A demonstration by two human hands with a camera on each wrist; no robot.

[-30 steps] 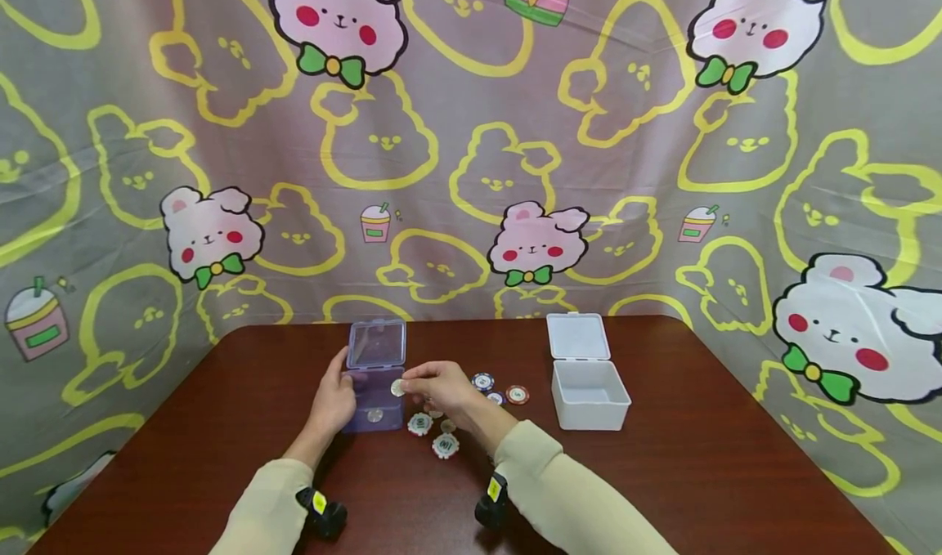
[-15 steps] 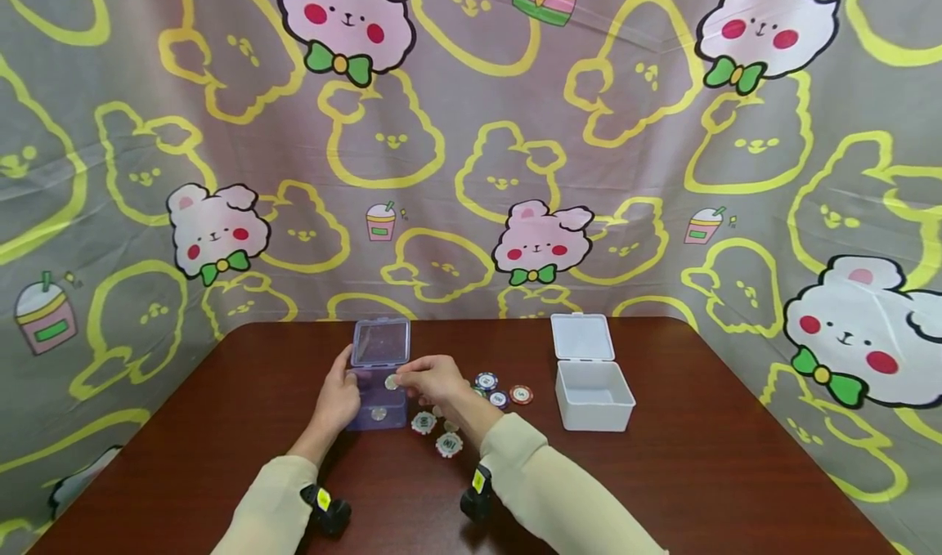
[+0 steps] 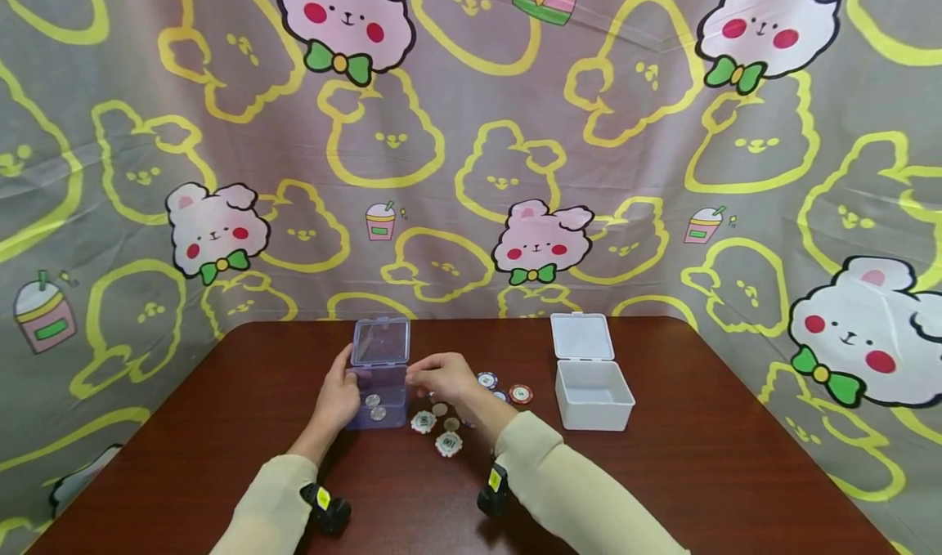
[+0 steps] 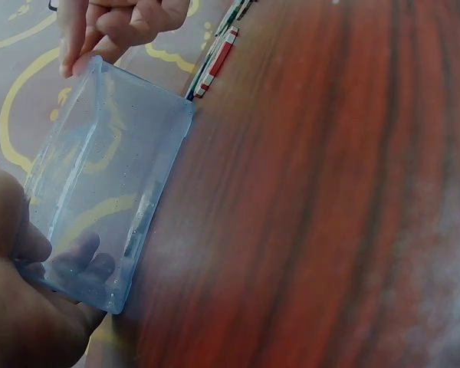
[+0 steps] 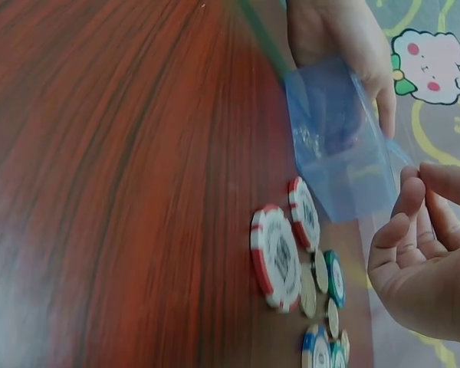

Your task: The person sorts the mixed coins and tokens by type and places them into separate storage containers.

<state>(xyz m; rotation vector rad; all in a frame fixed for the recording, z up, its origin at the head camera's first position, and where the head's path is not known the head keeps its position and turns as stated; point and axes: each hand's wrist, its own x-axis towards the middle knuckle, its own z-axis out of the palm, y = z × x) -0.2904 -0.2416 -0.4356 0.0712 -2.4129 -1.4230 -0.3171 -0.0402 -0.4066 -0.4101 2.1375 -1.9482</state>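
My left hand [image 3: 340, 396] grips a see-through blue plastic box [image 4: 126, 176] by its left side, the thumb near the rim. The box's hinged lid [image 3: 381, 342] stands up at the back. Two silver coins [image 3: 378, 414] show in the box. My right hand [image 3: 445, 377] is at the box's right rim, with nothing visible between its fingertips; in the right wrist view its fingers [image 5: 391, 239] are loosely bent. Just right of the box lie a few coins [image 3: 439, 409] and several poker chips, including a white one [image 3: 448, 444] marked 100.
An open white box [image 3: 593, 396] with its lid raised stands to the right. Blue-edged [image 3: 486, 381] and red-edged [image 3: 521, 394] chips lie between the two boxes. A patterned cloth [image 3: 471, 146] hangs behind the dark wood table [image 3: 662, 490].
The coin my right hand was pinching over the box has been let go and now lies inside by the other coin. My right hand has drawn back slightly right. The left keeps its hold.
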